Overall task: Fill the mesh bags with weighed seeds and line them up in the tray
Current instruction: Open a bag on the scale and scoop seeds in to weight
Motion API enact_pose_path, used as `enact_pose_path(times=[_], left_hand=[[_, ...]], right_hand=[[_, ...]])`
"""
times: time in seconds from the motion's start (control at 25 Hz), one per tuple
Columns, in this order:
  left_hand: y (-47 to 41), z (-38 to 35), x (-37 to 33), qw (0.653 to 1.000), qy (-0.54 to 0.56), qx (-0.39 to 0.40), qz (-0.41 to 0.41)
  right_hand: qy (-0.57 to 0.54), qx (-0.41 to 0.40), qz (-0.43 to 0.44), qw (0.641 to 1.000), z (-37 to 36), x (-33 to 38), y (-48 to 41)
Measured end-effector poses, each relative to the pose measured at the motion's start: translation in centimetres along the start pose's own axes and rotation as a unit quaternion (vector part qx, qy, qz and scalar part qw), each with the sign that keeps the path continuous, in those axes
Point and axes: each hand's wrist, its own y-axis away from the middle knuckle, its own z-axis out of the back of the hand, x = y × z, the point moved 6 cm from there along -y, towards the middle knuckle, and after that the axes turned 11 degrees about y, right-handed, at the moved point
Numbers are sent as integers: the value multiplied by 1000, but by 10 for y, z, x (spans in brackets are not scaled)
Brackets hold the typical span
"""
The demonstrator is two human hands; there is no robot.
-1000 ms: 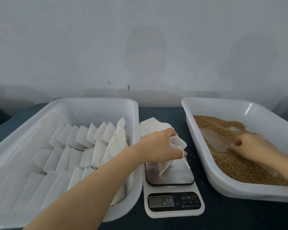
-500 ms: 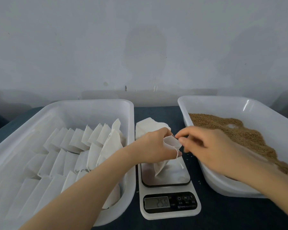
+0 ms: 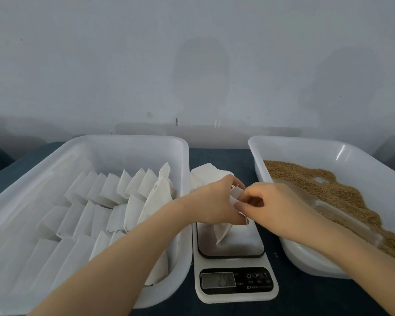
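both hands pinch the mesh bag over the scale

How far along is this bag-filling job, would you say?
Done: rows of bags stand lined up in the left tray, with room at its far end. In hand: the left hand and right hand both pinch one mesh bag at its mouth, at the scale. Left: a stack of empty bags behind the scale, and plenty of seeds in the right tray.
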Motion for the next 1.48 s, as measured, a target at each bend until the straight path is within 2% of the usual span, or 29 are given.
enact_pose_path(times=[0.2, 0.4, 0.52, 0.72, 0.84, 1.0, 1.12, 1.32, 1.48], left_hand=[[3, 12, -3, 993, 117, -21, 9], [5, 20, -1, 996, 71, -47, 17], [2, 21, 1, 998, 34, -60, 7], [5, 28, -2, 991, 4, -135, -12], [8, 30, -3, 991, -12, -136, -10], [7, 26, -1, 995, -27, -99, 9], [9, 26, -3, 996, -8, -92, 4], [12, 35, -6, 995, -65, -81, -2], [11, 36, -3, 996, -55, -67, 17]], right_hand=[[-48, 3, -15, 999, 4, -16, -19], [-127, -46, -3, 991, 7, -28, -16], [-170, -47, 5, 984, 8, -31, -14], [-212, -52, 10, 976, 8, -30, -11], [-256, -29, 11, 966, 5, -28, -12], [-191, 22, 3, 981, -5, -23, -10], [-110, 4, -3, 994, -3, -21, -11], [-105, -29, -10, 994, 1, -17, -11], [-92, -45, -21, 994, 0, -20, -11]])
